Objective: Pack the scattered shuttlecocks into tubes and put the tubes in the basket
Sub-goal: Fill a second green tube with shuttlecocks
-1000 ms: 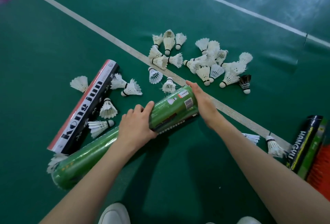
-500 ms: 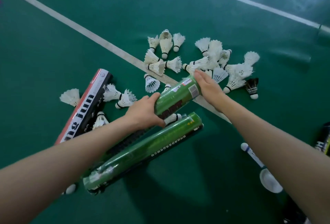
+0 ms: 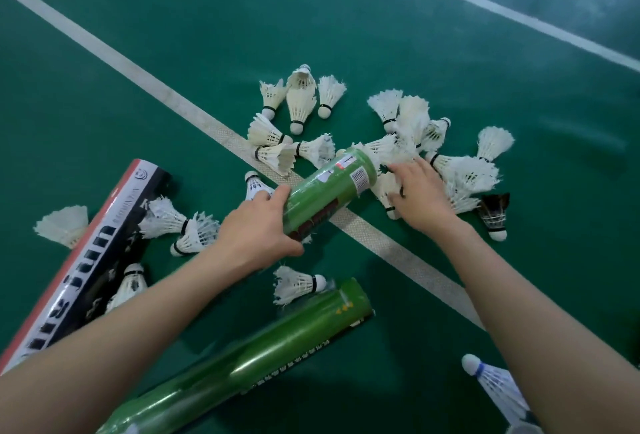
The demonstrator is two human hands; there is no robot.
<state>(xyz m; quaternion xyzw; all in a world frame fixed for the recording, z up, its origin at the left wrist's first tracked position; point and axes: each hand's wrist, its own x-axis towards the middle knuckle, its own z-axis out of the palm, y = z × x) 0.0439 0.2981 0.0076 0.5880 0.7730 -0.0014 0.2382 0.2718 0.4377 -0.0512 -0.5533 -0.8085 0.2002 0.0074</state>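
My left hand (image 3: 256, 229) grips a short green tube (image 3: 329, 187) near its lower end and holds it tilted, with its far end at the pile of white shuttlecocks (image 3: 408, 128). Just right of that end, my right hand (image 3: 419, 194) lies on the pile, fingers curled round a white shuttlecock (image 3: 386, 191). More white shuttlecocks (image 3: 298, 101) lie scattered across the white court line. A second, longer green tube (image 3: 259, 354) lies on the floor under my left forearm. No basket is in view.
A black, red and white tube (image 3: 86, 253) lies at the left with shuttlecocks (image 3: 180, 225) beside it. A black shuttlecock (image 3: 495, 215) sits at the pile's right edge. A blue-banded shuttlecock (image 3: 495, 381) lies at the lower right. The floor (image 3: 173, 35) is green court.
My left hand has lifted the short green tube off the floor toward the pile, leaving the longer one lying. My right hand left the tube's end and went onto the shuttlecocks.
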